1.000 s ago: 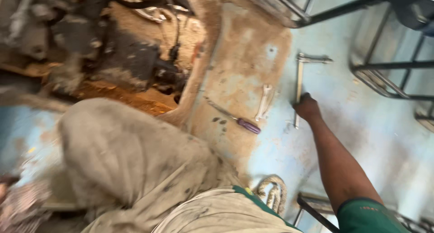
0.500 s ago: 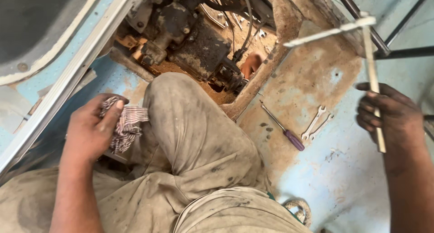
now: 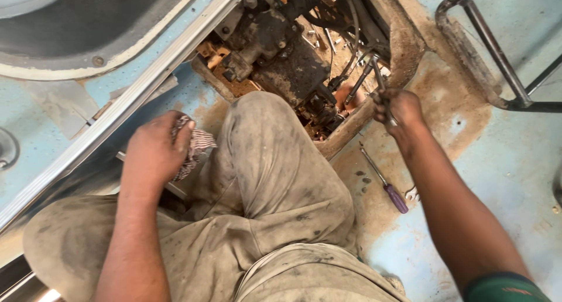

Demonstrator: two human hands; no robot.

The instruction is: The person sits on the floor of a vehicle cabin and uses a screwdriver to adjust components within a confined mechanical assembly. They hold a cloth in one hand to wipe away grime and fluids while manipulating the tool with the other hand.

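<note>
The right hand (image 3: 399, 107) gripped a metal tool (image 3: 379, 82), its far end reaching into the greasy engine (image 3: 281, 50) in the floor opening. The left hand (image 3: 153, 152) clutched a rag (image 3: 196, 144) (striped) beside the knee. A screwdriver (image 3: 383, 182) lay near right.

Left hand (image 3: 153, 151) fisted, right hand (image 3: 399, 107) clenched, outstretched.

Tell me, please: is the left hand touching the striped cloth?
Touching. The head view shows the left hand pressed down on the striped cloth, its fingers curled over the cloth with no gap between them.
</note>
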